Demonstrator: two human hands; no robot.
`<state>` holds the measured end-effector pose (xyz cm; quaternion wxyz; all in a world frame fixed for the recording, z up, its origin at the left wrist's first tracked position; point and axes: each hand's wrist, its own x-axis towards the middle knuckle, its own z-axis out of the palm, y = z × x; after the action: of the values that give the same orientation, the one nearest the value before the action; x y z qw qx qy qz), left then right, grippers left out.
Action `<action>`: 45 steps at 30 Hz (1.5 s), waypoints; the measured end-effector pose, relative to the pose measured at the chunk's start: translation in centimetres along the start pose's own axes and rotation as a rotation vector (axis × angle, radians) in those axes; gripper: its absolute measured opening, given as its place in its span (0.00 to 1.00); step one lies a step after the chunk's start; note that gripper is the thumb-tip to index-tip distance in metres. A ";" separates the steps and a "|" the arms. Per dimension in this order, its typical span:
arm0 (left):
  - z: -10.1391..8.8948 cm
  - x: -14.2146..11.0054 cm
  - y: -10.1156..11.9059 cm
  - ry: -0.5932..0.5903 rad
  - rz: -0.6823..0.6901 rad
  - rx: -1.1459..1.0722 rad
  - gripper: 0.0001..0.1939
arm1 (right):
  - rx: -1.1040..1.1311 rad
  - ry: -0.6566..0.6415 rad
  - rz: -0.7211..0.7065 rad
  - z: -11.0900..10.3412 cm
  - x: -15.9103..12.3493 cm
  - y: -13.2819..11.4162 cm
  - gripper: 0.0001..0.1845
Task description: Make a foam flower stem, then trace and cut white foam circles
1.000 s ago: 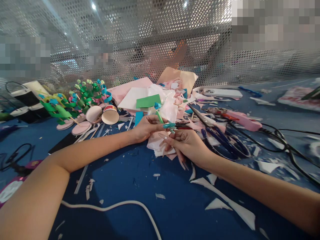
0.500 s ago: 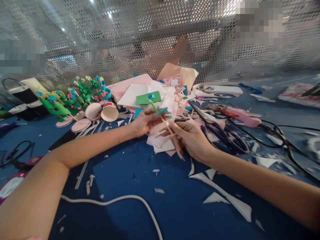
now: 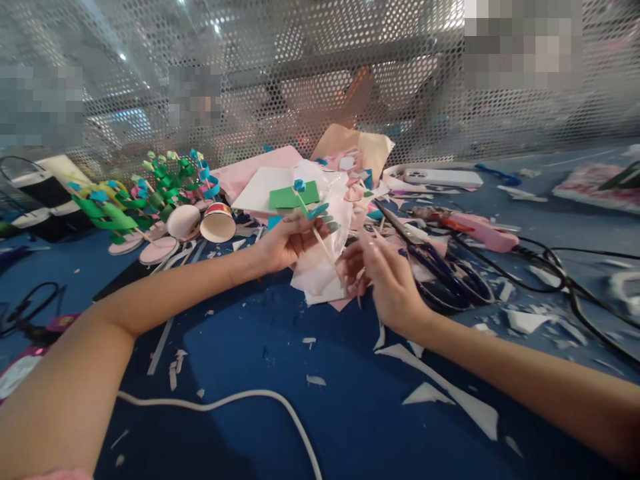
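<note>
Blue paper [image 3: 299, 185] tops a stick [image 3: 323, 244] the left hand [image 3: 290, 243] pinches, left of the scissors [image 3: 434, 259]; the right hand [image 3: 393, 280], grip unclear, is beside them.

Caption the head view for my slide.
Left hand holds a blue-topped stick near the right hand above a blue table.

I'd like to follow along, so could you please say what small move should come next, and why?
Perhaps the right hand should steady the stick low down: the left hand holds it higher up, and the right fingers are near its lower end.
</note>
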<state>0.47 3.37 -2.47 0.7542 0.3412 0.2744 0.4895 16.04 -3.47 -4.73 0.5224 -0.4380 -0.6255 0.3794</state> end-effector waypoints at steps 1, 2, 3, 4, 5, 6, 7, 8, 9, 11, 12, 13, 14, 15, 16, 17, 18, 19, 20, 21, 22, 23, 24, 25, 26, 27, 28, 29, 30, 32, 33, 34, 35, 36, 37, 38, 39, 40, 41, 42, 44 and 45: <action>0.0 -0.2 -0.4 -0.030 0.008 0.016 0.06 | -0.110 -0.036 -0.032 0.0 -0.1 -0.1 0.25; -0.1 -0.3 -0.6 -0.062 0.012 0.035 0.06 | -0.215 -0.060 -0.055 0.1 -0.2 -0.2 0.24; -0.1 -0.5 -0.9 -0.093 0.011 0.058 0.06 | -0.302 -0.067 -0.069 0.1 -0.3 -0.3 0.23; -0.2 -0.6 -1.0 -0.119 0.010 0.079 0.07 | -0.362 -0.063 -0.076 0.2 -0.3 -0.3 0.21; -0.2 -0.7 -1.1 -0.138 0.010 0.097 0.08 | -0.394 -0.058 -0.075 0.2 -0.3 -0.4 0.21; -0.3 -0.7 -1.2 -0.148 0.013 0.111 0.08 | -0.404 -0.054 -0.072 0.3 -0.2 -0.3 0.20; -0.3 -0.7 -1.2 -0.151 0.019 0.120 0.09 | -0.406 -0.057 -0.066 0.3 -0.2 -0.3 0.20; -0.4 -0.6 -1.3 -0.148 0.030 0.122 0.09 | -0.407 -0.056 -0.063 0.3 -0.2 -0.3 0.19; -0.5 -0.5 -1.3 -0.143 0.043 0.121 0.10 | -0.409 -0.053 -0.065 0.3 -0.2 -0.2 0.18; -0.7 -0.4 -1.3 -0.135 0.060 0.121 0.11 | -0.417 -0.037 -0.082 0.4 -0.2 -0.1 0.17; -0.8 -0.3 -1.4 -0.132 0.064 0.120 0.12 | -0.424 -0.030 -0.089 0.4 -0.2 -0.1 0.17; -0.8 -0.3 -1.4 -0.131 0.067 0.120 0.13 | -0.431 -0.028 -0.091 0.4 -0.2 -0.1 0.17; -0.9 -0.3 -1.5 -0.133 0.068 0.121 0.13 | -0.433 -0.037 -0.083 0.4 -0.2 -0.1 0.17; -0.9 -0.2 -1.5 -0.134 0.071 0.122 0.14 | -0.429 -0.054 -0.067 0.4 -0.2 -0.2 0.17; -0.9 -0.2 -1.6 -0.134 0.073 0.123 0.14 | -0.420 -0.074 -0.048 0.4 -0.2 -0.3 0.17; -0.9 -0.2 -1.6 -0.132 0.074 0.126 0.15 | -0.411 -0.093 -0.031 0.4 -0.2 -0.4 0.16; -0.9 -0.3 -1.6 -0.130 0.071 0.132 0.16 | -0.402 -0.108 -0.018 0.4 -0.2 -0.5 0.16; -0.9 -0.3 -1.6 -0.128 0.067 0.139 0.16 | -0.397 -0.119 -0.011 0.4 -0.3 -0.6 0.16; -0.9 -0.3 -1.6 -0.128 0.061 0.145 0.17 | -0.395 -0.129 -0.012 0.3 -0.3 -0.6 0.16; -0.9 -0.3 -1.5 -0.133 0.056 0.149 0.17 | -0.394 -0.140 -0.017 0.3 -0.3 -0.7 0.16; -0.9 -0.3 -1.5 -0.141 0.051 0.152 0.16 | -0.388 -0.160 -0.019 0.3 -0.3 -0.8 0.16; -0.9 -0.4 -1.5 -0.148 0.047 0.153 0.16 | -0.376 -0.182 -0.015 0.3 -0.3 -0.8 0.17; -0.9 -0.4 -1.4 -0.154 0.042 0.155 0.16 | -0.361 -0.204 -0.006 0.3 -0.3 -0.9 0.17; -0.9 -0.3 -1.4 -0.156 0.036 0.157 0.15 | -0.345 -0.222 0.006 0.3 -0.3 -0.9 0.17; -0.9 -0.3 -1.4 -0.156 0.030 0.161 0.15 | -0.330 -0.232 0.017 0.3 -0.3 -0.9 0.17; -1.0 -0.3 -1.4 -0.155 0.025 0.162 0.15 | -0.318 -0.235 0.024 0.3 -0.3 -1.0 0.17; -1.0 -0.3 -1.4 -0.153 0.022 0.163 0.16 | -0.310 -0.233 0.027 0.3 -0.3 -0.9 0.16; -1.0 -0.2 -1.4 -0.153 0.019 0.162 0.16 | -0.303 -0.230 0.026 0.3 -0.4 -0.9 0.16; -1.0 -0.2 -1.4 -0.153 0.018 0.159 0.16 | -0.295 -0.229 0.027 0.3 -0.4 -0.9 0.16; -1.0 -0.1 -1.5 -0.155 0.018 0.153 0.16 | -0.270 -0.234 0.043 0.3 -0.3 -0.8 0.16; -1.0 -0.1 -1.6 -0.155 0.018 0.151 0.15 | -0.252 -0.240 0.058 0.3 -0.3 -0.8 0.16; -1.0 -0.1 -1.6 -0.156 0.017 0.149 0.15 | -0.232 -0.247 0.074 0.3 -0.3 -0.8 0.16; -0.9 0.0 -1.6 -0.157 0.018 0.145 0.15 | -0.213 -0.255 0.089 0.3 -0.2 -0.7 0.16; -0.9 0.0 -1.6 -0.160 0.018 0.143 0.15 | -0.197 -0.261 0.100 0.3 -0.2 -0.7 0.17; -0.9 -0.1 -1.6 -0.166 0.019 0.140 0.14 | -0.187 -0.267 0.103 0.3 -0.2 -0.6 0.17; -0.9 -0.1 -1.5 -0.176 0.019 0.137 0.15 | -0.184 -0.273 0.098 0.3 -0.2 -0.6 0.17; -1.0 -0.1 -1.4 -0.193 0.013 0.136 0.15 | -0.190 -0.277 0.081 0.3 -0.2 -0.6 0.17; -1.0 -0.1 -1.3 -0.214 0.001 0.140 0.15 | -0.204 -0.281 0.052 0.3 -0.2 -0.5 0.16; -1.1 -0.1 -1.2 -0.237 -0.016 0.148 0.15 | -0.223 -0.283 0.013 0.3 -0.2 -0.5 0.16; -1.2 -0.1 -1.1 -0.260 -0.037 0.161 0.15 | -0.244 -0.285 -0.030 0.3 -0.3 -0.5 0.16; -1.3 -0.2 -0.9 -0.288 -0.066 0.178 0.15 | -0.282 -0.271 -0.099 0.4 -0.4 -0.5 0.15; -1.3 -0.1 -0.9 -0.289 -0.068 0.175 0.15 | -0.298 -0.257 -0.115 0.4 -0.4 -0.5 0.15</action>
<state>-0.07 3.29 -3.98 0.7692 0.4628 0.2160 0.3840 15.63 -4.05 -4.47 0.3886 -0.4221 -0.7601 0.3052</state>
